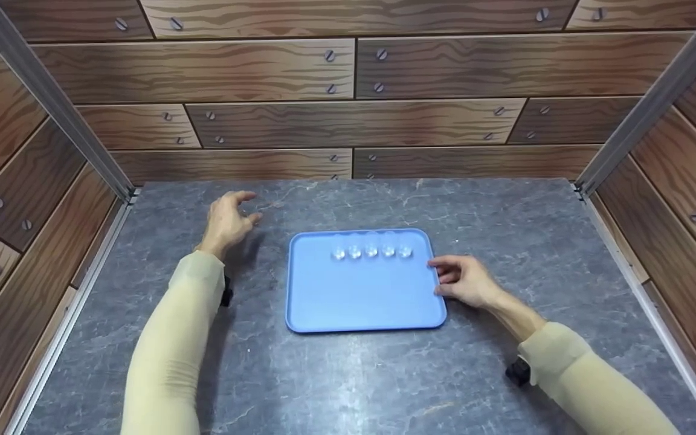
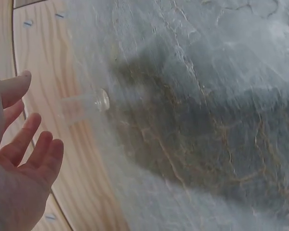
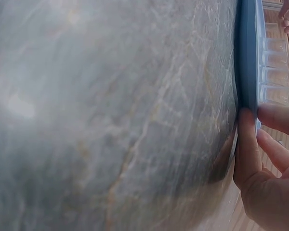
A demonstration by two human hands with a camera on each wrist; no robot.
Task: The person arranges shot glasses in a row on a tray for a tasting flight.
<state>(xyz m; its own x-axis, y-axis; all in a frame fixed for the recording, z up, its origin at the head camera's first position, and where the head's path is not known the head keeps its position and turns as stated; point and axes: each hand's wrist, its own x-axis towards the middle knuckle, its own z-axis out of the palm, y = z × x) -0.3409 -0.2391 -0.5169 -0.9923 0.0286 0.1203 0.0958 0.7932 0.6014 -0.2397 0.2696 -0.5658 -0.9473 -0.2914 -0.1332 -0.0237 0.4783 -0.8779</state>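
Note:
A blue rectangular tray (image 1: 360,302) lies on the table, with a row of several small clear glasses (image 1: 372,249) standing along its far side. My right hand (image 1: 467,281) is at the tray's right edge. In the right wrist view its thumb and fingers pinch the tray's rim (image 3: 249,57), and the glasses (image 3: 274,74) show beyond. To the left of the tray, my left hand (image 1: 227,223) hovers over the table with fingers spread and nothing in them. One more clear glass (image 2: 102,100) stands on the tabletop, just beyond the left fingertips in the left wrist view.
The grey marbled table (image 1: 348,386) meets a wood-patterned back wall (image 1: 348,121). Similar panels rise on both sides, edged by metal rails (image 1: 70,314). Each sleeve has a small black device (image 1: 518,371) at the wrist.

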